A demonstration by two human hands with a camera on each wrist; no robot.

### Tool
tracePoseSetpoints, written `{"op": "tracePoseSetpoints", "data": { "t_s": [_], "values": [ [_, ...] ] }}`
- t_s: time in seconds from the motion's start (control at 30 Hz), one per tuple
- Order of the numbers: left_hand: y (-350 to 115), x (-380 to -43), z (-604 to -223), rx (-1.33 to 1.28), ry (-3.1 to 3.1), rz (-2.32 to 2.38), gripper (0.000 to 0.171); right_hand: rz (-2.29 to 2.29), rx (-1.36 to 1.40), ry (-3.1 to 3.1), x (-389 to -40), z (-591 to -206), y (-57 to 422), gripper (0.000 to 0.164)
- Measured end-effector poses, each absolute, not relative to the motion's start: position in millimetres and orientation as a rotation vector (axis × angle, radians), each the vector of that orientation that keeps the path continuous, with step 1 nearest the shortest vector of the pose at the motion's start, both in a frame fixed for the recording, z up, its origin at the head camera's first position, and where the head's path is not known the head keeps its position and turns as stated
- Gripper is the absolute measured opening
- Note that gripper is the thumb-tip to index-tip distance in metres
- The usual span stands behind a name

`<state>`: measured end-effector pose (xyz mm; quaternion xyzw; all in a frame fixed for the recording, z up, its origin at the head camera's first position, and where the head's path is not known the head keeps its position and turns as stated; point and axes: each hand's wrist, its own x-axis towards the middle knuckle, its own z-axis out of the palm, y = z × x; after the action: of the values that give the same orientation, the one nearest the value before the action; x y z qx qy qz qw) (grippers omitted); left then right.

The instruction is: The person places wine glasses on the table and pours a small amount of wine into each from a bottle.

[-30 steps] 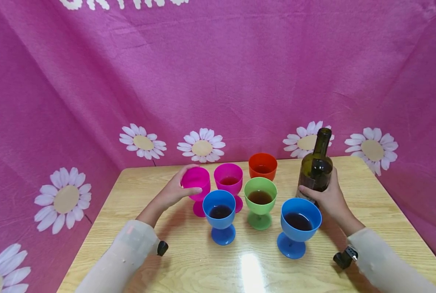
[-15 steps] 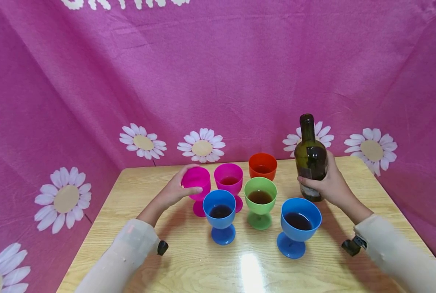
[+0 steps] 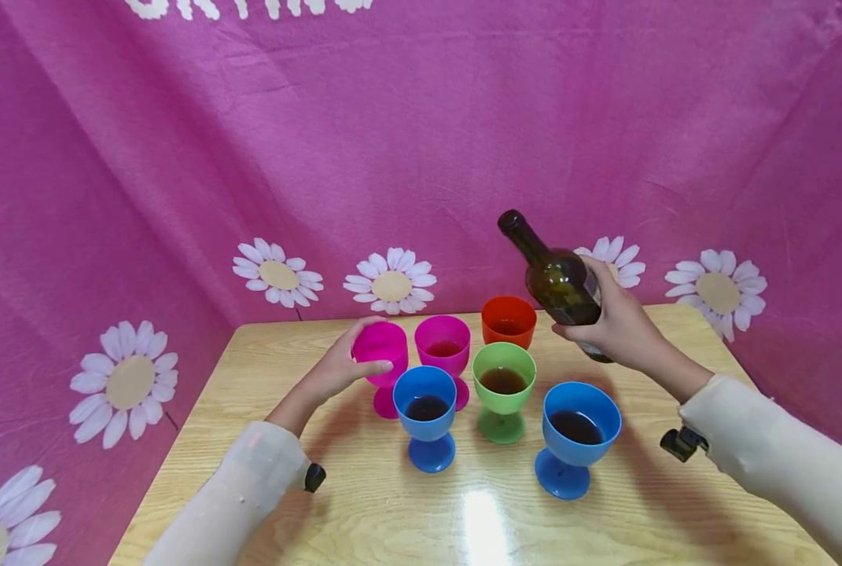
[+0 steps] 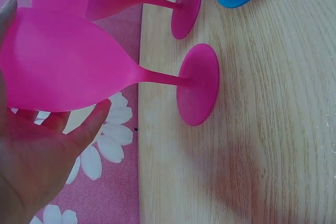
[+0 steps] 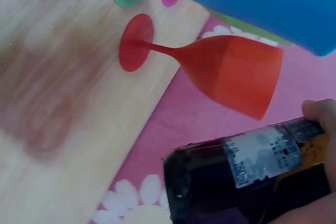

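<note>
My left hand (image 3: 330, 371) holds the bowl of the leftmost pink goblet (image 4: 68, 61), thumb on the near side and fingers round the far side. The goblet's foot (image 4: 198, 85) rests on the table, and the visible inside of its bowl is plain pink. On the right, my right hand (image 3: 620, 328) grips a dark green wine bottle (image 3: 560, 281) by its body. The bottle is raised off the table and leans left, its mouth above the rear goblets. Nearest below it stands a red-orange goblet (image 3: 509, 324) with dark liquid. In the right wrist view the bottle's label (image 5: 262, 156) shows.
A second pink goblet (image 3: 442, 350), a green goblet (image 3: 503, 381), a blue goblet (image 3: 424, 405) and another blue goblet (image 3: 581, 428) stand close together, with dark liquid inside. The wooden table (image 3: 364, 511) meets a pink flowered cloth (image 3: 421, 157) at the back.
My right hand has lifted the bottle and moved it left, tipping it from nearly upright to a clear leftward lean. My left hand stays on the pink goblet.
</note>
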<state>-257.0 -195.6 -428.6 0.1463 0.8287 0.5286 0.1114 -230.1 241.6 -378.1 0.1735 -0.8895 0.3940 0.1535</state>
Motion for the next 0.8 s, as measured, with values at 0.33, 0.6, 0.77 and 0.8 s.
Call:
{"op": "tracePoseSetpoints", "data": {
  "t_s": [0.33, 0.6, 0.77, 0.8],
  "values": [
    [-194.7, -256.4, -428.1, 0.422, 2.425, 1.558, 0.085, 0.864, 0.678, -2.588, -235.4, -360.6, 211.5, 0.096],
    [-193.8, -256.6, -429.9, 0.428, 2.418, 1.56, 0.086, 0.625, 0.558, -2.801, -232.8, -347.3, 194.8, 0.1],
    [-194.1, -255.9, -428.4, 0.429, 2.418, 1.558, 0.087, 0.491, 0.536, -2.849, -231.7, -343.2, 186.1, 0.101],
    [-194.2, -255.7, -428.0, 0.424, 2.42, 1.557, 0.087, 0.466, 0.532, -2.854, -231.2, -342.5, 184.6, 0.101]
  ]
}}
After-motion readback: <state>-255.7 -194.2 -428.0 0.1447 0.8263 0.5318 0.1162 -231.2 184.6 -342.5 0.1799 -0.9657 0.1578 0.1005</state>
